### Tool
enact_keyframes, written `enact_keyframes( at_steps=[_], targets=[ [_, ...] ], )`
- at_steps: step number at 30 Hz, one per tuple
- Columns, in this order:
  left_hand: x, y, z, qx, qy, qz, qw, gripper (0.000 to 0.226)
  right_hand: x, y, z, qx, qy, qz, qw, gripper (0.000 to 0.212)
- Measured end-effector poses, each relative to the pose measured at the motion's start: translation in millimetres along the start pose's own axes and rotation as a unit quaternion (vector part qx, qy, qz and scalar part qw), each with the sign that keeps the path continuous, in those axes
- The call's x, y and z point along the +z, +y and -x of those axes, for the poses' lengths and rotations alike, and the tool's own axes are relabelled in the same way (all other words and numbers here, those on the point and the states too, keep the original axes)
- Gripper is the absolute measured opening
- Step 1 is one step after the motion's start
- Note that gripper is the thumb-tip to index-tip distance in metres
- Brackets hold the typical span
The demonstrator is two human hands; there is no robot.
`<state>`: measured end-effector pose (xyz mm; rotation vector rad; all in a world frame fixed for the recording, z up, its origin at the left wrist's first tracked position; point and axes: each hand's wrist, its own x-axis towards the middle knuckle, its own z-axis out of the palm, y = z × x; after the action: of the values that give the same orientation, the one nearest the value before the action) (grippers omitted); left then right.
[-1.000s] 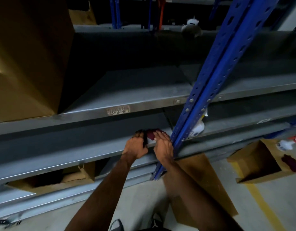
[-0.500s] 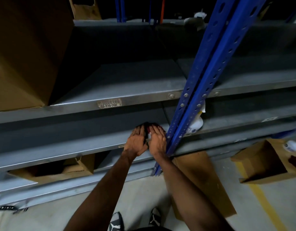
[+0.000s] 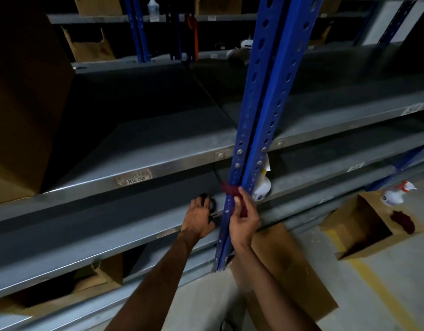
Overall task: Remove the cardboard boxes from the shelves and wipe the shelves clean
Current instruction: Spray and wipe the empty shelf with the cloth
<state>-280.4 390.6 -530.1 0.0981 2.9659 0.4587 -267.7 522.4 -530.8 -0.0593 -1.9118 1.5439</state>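
My right hand (image 3: pixel 244 218) grips a dark red cloth (image 3: pixel 230 189) against the blue upright post (image 3: pixel 256 130), level with the lower grey shelf (image 3: pixel 115 225). My left hand (image 3: pixel 198 216) rests flat on that shelf just left of the post, fingers spread and reaching into the shadow. The shelf above (image 3: pixel 158 149) is bare near me. A large cardboard box (image 3: pixel 22 111) stands on it at the far left.
A white spray bottle (image 3: pixel 262 187) stands on the lower shelf behind the post. On the floor at right an open cardboard box (image 3: pixel 359 223) carries another spray bottle (image 3: pixel 394 195) and a red cloth (image 3: pixel 403 222). Flat cardboard (image 3: pixel 287 266) lies below my arms. Another open box (image 3: pixel 63 295) sits under the lowest shelf.
My hands were pressed together on the cloth at the shelf edge. Now they are apart: the right has carried the cloth to the blue post, the left stays on the shelf.
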Motion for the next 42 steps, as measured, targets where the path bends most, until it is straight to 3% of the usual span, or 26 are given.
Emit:
enact_keyframes(
  at_steps=[5, 11, 19, 22, 24, 26, 29, 32, 34, 36, 39, 42],
  targets=[
    [13, 17, -7, 0.012, -0.006, -0.039, 0.999, 0.056, 10, -33, -52, -0.162, 0.036, 0.029, 0.986, 0.027],
    [17, 8, -9, 0.062, 0.008, -0.075, 0.995, 0.058, -5, 36, -9, -0.095, -0.088, 0.104, 0.986, 0.037],
    [25, 8, -10, 0.053, 0.024, -0.080, 0.995, 0.057, 7, -31, -68, -0.214, -0.045, 0.052, 0.974, 0.022],
    [27, 7, -9, 0.063, 0.028, -0.067, 0.995, 0.056, 9, -24, -64, -0.216, -0.035, 0.063, 0.974, 0.019],
    [24, 7, -10, 0.064, 0.029, -0.066, 0.995, 0.055, 4, -1, -43, -0.174, -0.059, 0.079, 0.980, 0.023],
    [23, 6, -10, 0.055, 0.019, -0.057, 0.997, 0.056, -5, 23, -15, -0.074, -0.085, 0.084, 0.990, 0.028],
    [18, 5, -11, 0.014, 0.026, 0.109, 0.994, 0.066, -15, 46, 10, 0.120, -0.081, 0.036, 0.989, 0.020],
    [11, 9, -8, -0.013, 0.041, 0.377, 0.925, 0.066, -22, 42, 8, 0.284, -0.106, -0.068, 0.951, 0.018],
    [5, 17, -1, -0.033, -0.016, 0.535, 0.844, 0.061, -28, 36, -4, 0.368, -0.113, -0.109, 0.917, 0.018],
    [2, 24, 5, -0.051, -0.072, 0.608, 0.789, 0.056, -36, 27, -14, 0.421, -0.119, -0.149, 0.887, 0.017],
    [5, 36, 7, -0.068, -0.092, 0.634, 0.765, 0.061, -57, 17, -20, 0.465, -0.128, -0.180, 0.857, 0.028],
    [18, 55, 13, -0.091, -0.039, 0.650, 0.753, 0.067, -93, 11, -20, 0.481, -0.141, -0.137, 0.854, 0.053]
  ],
)
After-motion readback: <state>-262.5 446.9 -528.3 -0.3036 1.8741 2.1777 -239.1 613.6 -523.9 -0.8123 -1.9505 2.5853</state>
